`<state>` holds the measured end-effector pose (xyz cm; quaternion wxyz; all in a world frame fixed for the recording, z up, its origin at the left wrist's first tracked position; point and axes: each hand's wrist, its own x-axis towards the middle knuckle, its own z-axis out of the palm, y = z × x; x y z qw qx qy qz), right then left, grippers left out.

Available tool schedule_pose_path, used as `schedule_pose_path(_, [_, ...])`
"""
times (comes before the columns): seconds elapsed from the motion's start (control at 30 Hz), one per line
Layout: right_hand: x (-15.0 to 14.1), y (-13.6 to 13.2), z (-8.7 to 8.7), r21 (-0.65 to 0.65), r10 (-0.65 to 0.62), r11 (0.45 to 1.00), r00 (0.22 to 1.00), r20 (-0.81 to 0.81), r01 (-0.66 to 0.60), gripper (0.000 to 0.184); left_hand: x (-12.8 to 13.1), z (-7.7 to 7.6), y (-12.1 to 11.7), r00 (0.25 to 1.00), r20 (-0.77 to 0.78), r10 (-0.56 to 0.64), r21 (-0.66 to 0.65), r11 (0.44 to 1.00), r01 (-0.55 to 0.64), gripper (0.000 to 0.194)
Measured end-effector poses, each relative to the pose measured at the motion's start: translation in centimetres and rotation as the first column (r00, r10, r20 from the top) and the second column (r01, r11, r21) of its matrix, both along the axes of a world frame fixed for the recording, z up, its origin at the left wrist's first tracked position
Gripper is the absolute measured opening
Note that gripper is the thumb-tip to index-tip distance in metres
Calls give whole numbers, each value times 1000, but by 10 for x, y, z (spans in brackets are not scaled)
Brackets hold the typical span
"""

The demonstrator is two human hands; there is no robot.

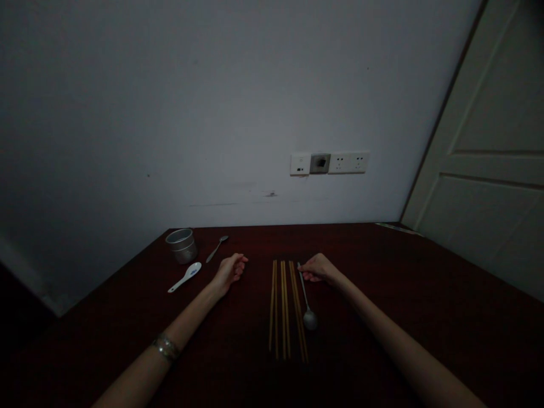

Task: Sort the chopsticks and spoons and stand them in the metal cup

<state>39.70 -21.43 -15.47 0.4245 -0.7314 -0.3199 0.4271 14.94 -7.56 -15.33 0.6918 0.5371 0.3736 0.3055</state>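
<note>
A: What a backdrop! A pale wall (212,113) filled the far side, and a panelled door (488,130) leaned into view on the right.

B: And below them, a wide dark red table (425,283), its back edge up against that wall!

A: Above it ran a strip of sockets (348,163). Then, centre stage, the chopsticks (287,309): three pairs, side by side, pointing towards the person!

B: Hands, quickly! The left?

A: The left hand (230,272) hung well to the left of the sticks, fingers loosely curled, with no visible hold on anything.

B: And the right hand (318,267) was over on the other side, thumb and fingertips drawn together in a tight pinch!

A: Far left, near the back edge, a metal cup (182,249) stood upright.

B: But what was in that pinch?

A: The long spoon (310,318)! The right hand had it by the handle's far end. The bowl pointed back towards the person, and the whole spoon lay just right of the rightmost pair!

B: Lovely line. In front of the cup lay a white spoon (191,272), bowl angled away.

A: And the smallest of them, a little metal spoon (217,249), lay slantwise between cup and left hand!
</note>
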Motion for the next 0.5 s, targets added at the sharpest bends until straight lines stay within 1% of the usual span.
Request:
schedule_pose_path(0.3, [0,5,-6,-2,-10,1000,999,40,10,20,1,0,-5,999,-16,-41,112,993,42,30])
schedule_pose_path(0.5, [1,5,-9,1,-12,1000,999,49,12,21,1,-2,-4,998,-13,-56,116,992,57,30])
